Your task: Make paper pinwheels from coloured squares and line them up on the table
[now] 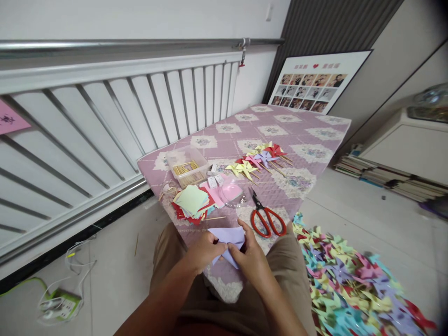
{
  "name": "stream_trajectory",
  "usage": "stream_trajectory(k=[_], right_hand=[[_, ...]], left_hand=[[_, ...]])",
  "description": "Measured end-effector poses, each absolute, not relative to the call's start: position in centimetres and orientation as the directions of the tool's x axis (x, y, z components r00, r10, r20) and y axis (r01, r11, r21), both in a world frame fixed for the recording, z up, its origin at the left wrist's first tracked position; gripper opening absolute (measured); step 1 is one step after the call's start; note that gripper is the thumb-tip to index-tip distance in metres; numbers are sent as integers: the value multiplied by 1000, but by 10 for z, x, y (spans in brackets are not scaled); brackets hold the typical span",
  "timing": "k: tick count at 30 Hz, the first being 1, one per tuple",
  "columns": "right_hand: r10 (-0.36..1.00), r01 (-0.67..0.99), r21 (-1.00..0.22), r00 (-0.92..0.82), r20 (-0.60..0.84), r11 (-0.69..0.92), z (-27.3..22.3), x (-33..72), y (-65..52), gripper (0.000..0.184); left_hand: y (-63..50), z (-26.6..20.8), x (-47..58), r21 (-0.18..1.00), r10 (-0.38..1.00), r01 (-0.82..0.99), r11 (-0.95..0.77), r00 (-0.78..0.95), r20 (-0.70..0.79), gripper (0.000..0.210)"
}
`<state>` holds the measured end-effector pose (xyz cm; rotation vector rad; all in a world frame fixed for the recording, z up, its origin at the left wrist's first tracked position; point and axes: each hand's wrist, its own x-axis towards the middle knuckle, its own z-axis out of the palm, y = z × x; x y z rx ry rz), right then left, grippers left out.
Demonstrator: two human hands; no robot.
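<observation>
A lilac paper square [224, 234], partly folded into pinwheel shape, is held over the near corner of the table. My left hand [205, 252] pinches its left side. My right hand [251, 254] grips the right side, thumb pressed near the middle. Just beyond the hands lies a thin wooden stick [214, 218]. A stack of coloured paper squares [192, 200] sits to the left of it. Red-handled scissors [268, 219] rest to the right, blades pointing away. Whether a pin is at the paper's centre is hidden by the fingers.
Behind the stack stands a clear plastic box [187, 165] of sticks. Near it is a round clear container [233, 192] with small beads or pins. Finished pinwheels [264, 158] lie farther back. Many pinwheels [350, 284] cover the floor at right; a power strip [63, 303] lies at left.
</observation>
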<state>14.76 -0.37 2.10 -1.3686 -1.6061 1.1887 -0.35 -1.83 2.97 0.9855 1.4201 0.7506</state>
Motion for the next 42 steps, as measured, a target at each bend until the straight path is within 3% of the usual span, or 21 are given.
stream_trajectory(k=[3,8,12,18,31,38,42], right_hand=[[983,281,-960,-181,-40,12,19,147,-3,68],[973,44,-995,-207,-99,-92,13,146,-1,67],[954,-80,-975,-240,-181,-205,13,145,-2,48],[937,-74,-966,-272,-221,-249,12,145,-4,32],[957,121,-987,-259,-133,-104,24,146,-1,20],[978,31,-992,-163,-128,-125,19,137,-5,15],[974,-101,-969,-48,-223,-227,12,137,-4,22]], left_hand=[[-18,30,-3,896,900,136,423,54,-433,19],[-17,27,-5,886,916,261,383,19,-401,19],[-15,32,-6,886,933,333,323,42,-356,20],[-14,37,-5,885,945,368,286,46,-324,21],[-14,32,-1,886,948,373,277,46,-316,21],[-9,20,0,909,963,330,256,1,-271,16],[-10,20,2,978,990,167,121,-90,-107,28]])
